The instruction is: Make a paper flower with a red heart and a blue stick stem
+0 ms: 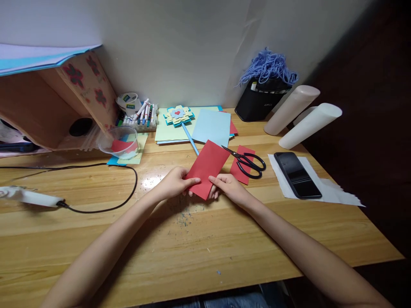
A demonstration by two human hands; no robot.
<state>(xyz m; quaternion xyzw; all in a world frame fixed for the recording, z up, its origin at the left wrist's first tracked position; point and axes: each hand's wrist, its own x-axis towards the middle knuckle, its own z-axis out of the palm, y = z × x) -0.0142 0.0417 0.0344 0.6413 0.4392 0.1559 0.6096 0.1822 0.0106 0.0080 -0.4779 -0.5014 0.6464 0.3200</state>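
A rectangular piece of red paper [210, 164] is held tilted above the table, between both hands. My left hand [176, 183] grips its left edge, thumb on top and fingers underneath. On its lower right edge, my right hand [230, 187] pinches it the same way. Just right of the paper lie black-handled scissors [245, 161], resting partly on a second red paper piece [239, 173]. Behind the held sheet is a paper flower [178, 114] with a red heart at its centre and a blue stem [191, 139], lying over coloured sheets [162, 132].
A phone [297, 175] lies on white paper at right, near two white cylinders [292, 110]. Blue yarn [269, 66] tops a black holder [257, 100]. Markers [146, 113], a clear bowl [133, 143], a decorated box [86, 85] and a corded white tool [38, 197] occupy the left.
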